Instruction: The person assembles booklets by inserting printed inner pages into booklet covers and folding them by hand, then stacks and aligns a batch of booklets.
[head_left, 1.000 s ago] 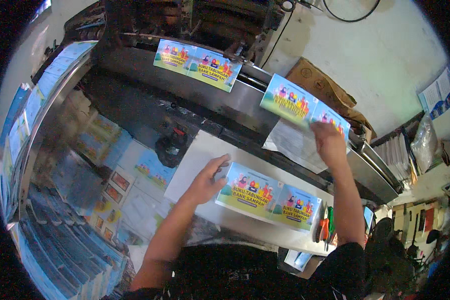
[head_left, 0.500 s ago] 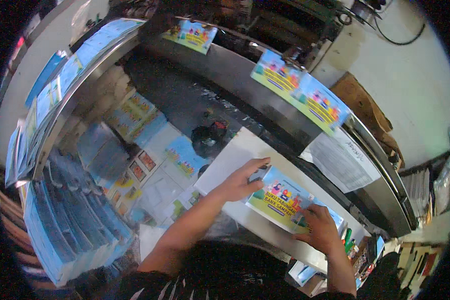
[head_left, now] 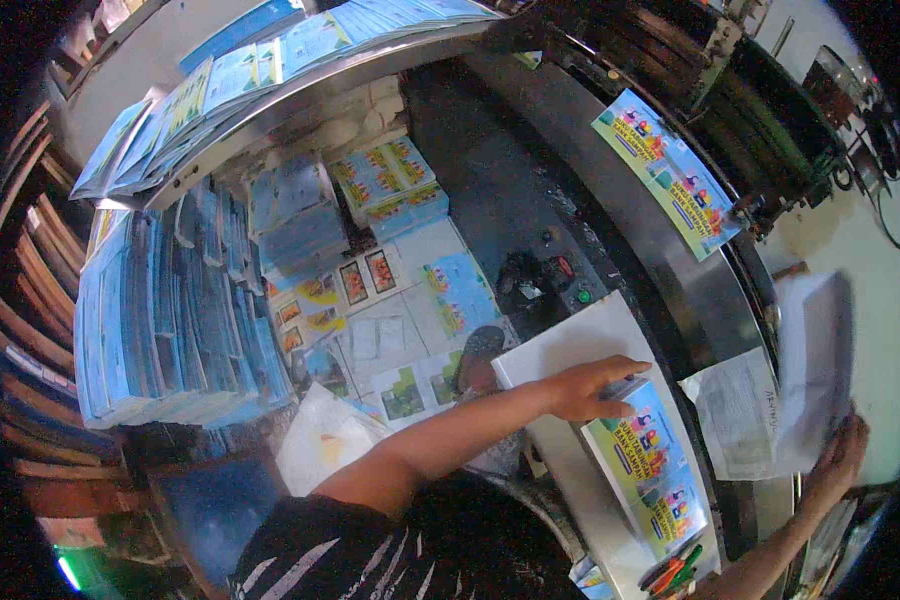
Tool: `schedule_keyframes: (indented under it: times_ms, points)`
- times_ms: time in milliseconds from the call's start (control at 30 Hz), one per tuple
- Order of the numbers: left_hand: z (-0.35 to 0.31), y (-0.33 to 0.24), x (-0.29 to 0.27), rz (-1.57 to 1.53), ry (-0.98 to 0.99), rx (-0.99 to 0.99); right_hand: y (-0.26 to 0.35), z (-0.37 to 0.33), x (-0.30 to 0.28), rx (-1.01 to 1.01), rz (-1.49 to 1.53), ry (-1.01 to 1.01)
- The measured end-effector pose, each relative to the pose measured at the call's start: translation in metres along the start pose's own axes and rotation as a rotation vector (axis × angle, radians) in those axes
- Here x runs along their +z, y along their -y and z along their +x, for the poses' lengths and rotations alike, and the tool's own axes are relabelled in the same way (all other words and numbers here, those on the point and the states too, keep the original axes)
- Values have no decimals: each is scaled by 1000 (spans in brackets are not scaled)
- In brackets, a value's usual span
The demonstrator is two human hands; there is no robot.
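My left hand (head_left: 590, 385) rests, fingers spread, on the upper end of a stack of colourful printed covers (head_left: 650, 470) lying on a white board (head_left: 555, 360). Far to the right, my right hand (head_left: 838, 455) touches the lower edge of a blurred white sheet (head_left: 815, 370). Whether its fingers grip that sheet is unclear. A creased printed paper (head_left: 735, 410) lies between the cover stack and the white sheet. Another colourful cover (head_left: 665, 170) lies on the curved metal conveyor (head_left: 670, 270) above.
Tall piles of blue booklets (head_left: 170, 320) fill the left side. Loose printed sheets (head_left: 390, 300) cover the floor in the middle. A long metal rail carrying blue sheets (head_left: 280, 70) runs along the top. Pens (head_left: 670, 570) lie beside the stack's lower end.
The view has swung left and down. My right hand left the cover stack and moved out right to the white sheet. My left hand stays on the stack's upper end.
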State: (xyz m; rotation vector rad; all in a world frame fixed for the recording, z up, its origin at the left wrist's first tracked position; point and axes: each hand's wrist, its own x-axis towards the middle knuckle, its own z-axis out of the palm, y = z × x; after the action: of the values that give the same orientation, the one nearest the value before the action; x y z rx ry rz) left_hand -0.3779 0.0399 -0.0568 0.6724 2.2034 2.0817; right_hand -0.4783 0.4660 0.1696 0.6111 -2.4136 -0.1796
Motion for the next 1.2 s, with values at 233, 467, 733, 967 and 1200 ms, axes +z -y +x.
schedule_keyframes:
  times_ms: [233,467,733,967,1200]
  points:
    - [4,10,9,128,-7,67,10,10,99,46,9,247]
    - [-1,-3,1,120,16,-63,114,-59,50,35,394,504]
    - [5,2,4,196,-8,-6,199,-103,-8,-95,516,848]
    - [4,5,4,141,1,-6,180,-100,-10,25,779,810]
    - [6,17,0,82,-6,55,77,-24,-21,54,400,493]
